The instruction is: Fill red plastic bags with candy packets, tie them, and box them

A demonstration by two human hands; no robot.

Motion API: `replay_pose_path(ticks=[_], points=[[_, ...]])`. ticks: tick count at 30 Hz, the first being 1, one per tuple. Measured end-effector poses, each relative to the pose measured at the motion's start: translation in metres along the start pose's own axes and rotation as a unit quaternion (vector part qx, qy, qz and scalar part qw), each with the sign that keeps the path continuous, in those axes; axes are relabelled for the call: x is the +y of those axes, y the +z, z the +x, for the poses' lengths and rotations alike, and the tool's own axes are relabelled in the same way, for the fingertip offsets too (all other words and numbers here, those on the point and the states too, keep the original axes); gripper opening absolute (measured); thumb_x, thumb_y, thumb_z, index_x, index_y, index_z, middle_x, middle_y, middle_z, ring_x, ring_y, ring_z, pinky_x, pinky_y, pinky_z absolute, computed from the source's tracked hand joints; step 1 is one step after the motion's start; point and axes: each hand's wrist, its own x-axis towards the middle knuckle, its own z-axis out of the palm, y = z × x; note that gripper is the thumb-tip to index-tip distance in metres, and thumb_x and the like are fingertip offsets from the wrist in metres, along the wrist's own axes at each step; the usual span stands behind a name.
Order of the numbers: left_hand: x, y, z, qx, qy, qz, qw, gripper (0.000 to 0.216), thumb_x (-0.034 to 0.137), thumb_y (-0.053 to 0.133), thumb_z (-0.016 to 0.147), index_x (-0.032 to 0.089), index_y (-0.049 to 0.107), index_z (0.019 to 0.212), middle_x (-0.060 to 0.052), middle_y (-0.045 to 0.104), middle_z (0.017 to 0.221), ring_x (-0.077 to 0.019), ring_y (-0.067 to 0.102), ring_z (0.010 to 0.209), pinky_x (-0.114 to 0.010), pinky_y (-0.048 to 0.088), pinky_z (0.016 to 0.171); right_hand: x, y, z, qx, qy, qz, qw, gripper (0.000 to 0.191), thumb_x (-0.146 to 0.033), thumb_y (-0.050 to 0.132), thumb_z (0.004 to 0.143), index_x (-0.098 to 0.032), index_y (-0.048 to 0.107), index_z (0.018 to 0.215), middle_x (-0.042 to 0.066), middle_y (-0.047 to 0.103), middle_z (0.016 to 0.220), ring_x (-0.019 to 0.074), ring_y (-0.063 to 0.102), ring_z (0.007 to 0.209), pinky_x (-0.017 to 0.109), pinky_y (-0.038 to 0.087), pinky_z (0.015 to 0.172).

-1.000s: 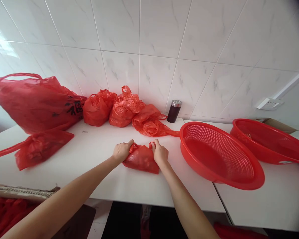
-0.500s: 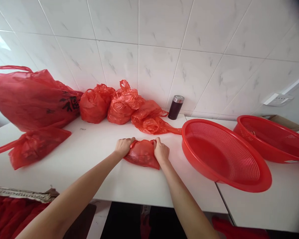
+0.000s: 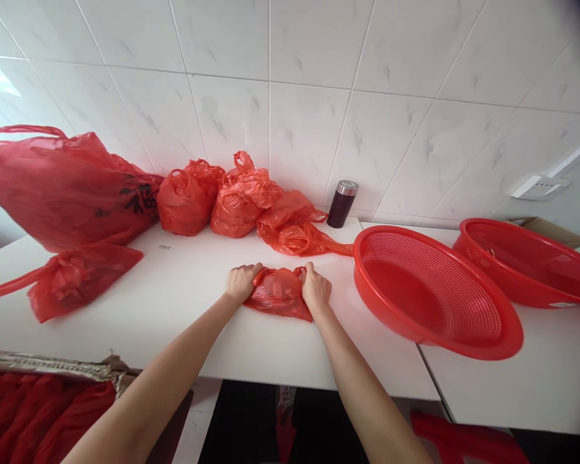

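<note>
A small red plastic bag (image 3: 280,295) with lumpy contents rests on the white table (image 3: 183,335) in front of me. My left hand (image 3: 242,282) is closed on its upper left corner, and my right hand (image 3: 316,287) grips the upper right corner. What fills the bag is hidden by the film. Behind it lies a crumpled red bag (image 3: 294,225), and farther left stand two full, bunched-up red bags, one (image 3: 241,200) beside the other (image 3: 186,203).
A red colander (image 3: 410,290) is to the right, with a second red basket (image 3: 522,258) beyond it. A dark flask (image 3: 341,205) stands by the tiled wall. On the left are a large red bag (image 3: 62,187), a flatter red bag (image 3: 84,280) and a carton (image 3: 48,364) of red material.
Both hands keep their hold on the bag's corners and are slightly farther apart. The bag's top looks flatter and more wrinkled. The view has shifted a little.
</note>
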Motion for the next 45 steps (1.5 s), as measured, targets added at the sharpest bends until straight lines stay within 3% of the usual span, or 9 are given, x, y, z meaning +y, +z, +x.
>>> replay_pose_path(ticks=[7,11,16,19,22,27,37,45], points=[[-0.010,-0.004,-0.003,-0.013,0.015,-0.045,0.999,0.026,0.032,0.043,0.089,0.026,0.064,0.101,-0.007,0.070,0.091,-0.0243,0.063,0.084,-0.030,0.039,0.066,0.004,-0.007,-0.003,-0.021,-0.057,0.017,0.998,0.022,-0.032,0.032,0.100,-0.024,0.052,0.106,0.003,0.069,0.084,0.0164,0.059,0.067,0.027,0.025,0.057],[-0.010,-0.010,0.002,-0.023,-0.017,-0.086,0.996,0.034,0.043,0.036,0.092,0.028,0.066,0.096,-0.005,0.071,0.093,-0.0230,0.064,0.085,-0.029,0.041,0.069,0.008,-0.014,-0.002,-0.036,-0.060,0.038,0.997,0.024,-0.036,0.031,0.100,-0.026,0.052,0.106,0.001,0.069,0.082,0.0166,0.061,0.069,0.026,0.027,0.058],[0.012,-0.016,0.017,-0.035,-0.091,-0.135,0.986,0.055,0.055,0.020,0.094,0.022,0.064,0.096,-0.008,0.072,0.089,-0.0237,0.067,0.079,-0.030,0.043,0.063,0.000,-0.022,0.006,-0.055,-0.010,0.079,0.995,0.036,-0.052,0.023,0.099,-0.025,0.047,0.105,0.000,0.068,0.081,0.0174,0.064,0.073,0.025,0.032,0.056],[0.031,-0.016,0.018,-0.031,-0.080,-0.149,0.985,0.045,0.056,0.030,0.092,0.024,0.061,0.101,-0.007,0.071,0.097,-0.0238,0.066,0.085,-0.030,0.045,0.067,-0.009,-0.021,0.002,-0.056,-0.008,0.088,0.994,0.044,-0.066,0.039,0.089,-0.025,0.047,0.105,0.002,0.069,0.091,0.0192,0.065,0.080,0.025,0.035,0.059],[0.040,-0.014,0.013,-0.028,-0.060,-0.143,0.987,0.032,0.049,0.043,0.089,0.023,0.059,0.100,-0.008,0.069,0.102,-0.0247,0.065,0.089,-0.032,0.044,0.072,-0.013,-0.016,-0.005,-0.038,-0.026,0.076,0.996,0.041,-0.060,0.052,0.085,-0.025,0.047,0.105,0.003,0.067,0.096,0.0189,0.063,0.084,0.025,0.035,0.060],[0.038,-0.009,0.015,-0.044,-0.038,-0.133,0.989,0.024,0.043,0.046,0.090,0.023,0.058,0.095,-0.007,0.070,0.093,-0.0244,0.065,0.083,-0.032,0.044,0.071,-0.008,-0.009,-0.007,-0.025,-0.041,0.059,0.997,0.030,-0.050,0.056,0.088,-0.024,0.049,0.101,0.000,0.067,0.092,0.0156,0.061,0.080,0.024,0.031,0.058],[0.038,0.002,0.013,0.000,-0.055,-0.138,0.989,0.024,0.044,0.043,0.091,0.026,0.057,0.101,-0.005,0.070,0.100,-0.0231,0.065,0.083,-0.031,0.042,0.068,-0.009,-0.008,-0.009,-0.011,-0.035,0.039,0.999,0.027,-0.050,0.052,0.091,-0.024,0.051,0.095,-0.001,0.066,0.082,0.0148,0.059,0.073,0.025,0.025,0.054],[0.038,0.005,0.009,0.018,-0.068,-0.150,0.986,0.020,0.041,0.048,0.089,0.025,0.057,0.097,-0.004,0.071,0.094,-0.0234,0.065,0.081,-0.031,0.041,0.068,-0.009,-0.009,-0.011,-0.004,-0.040,0.025,0.999,0.028,-0.052,0.052,0.090,-0.024,0.052,0.096,0.000,0.066,0.079,0.0153,0.059,0.071,0.025,0.023,0.054]])
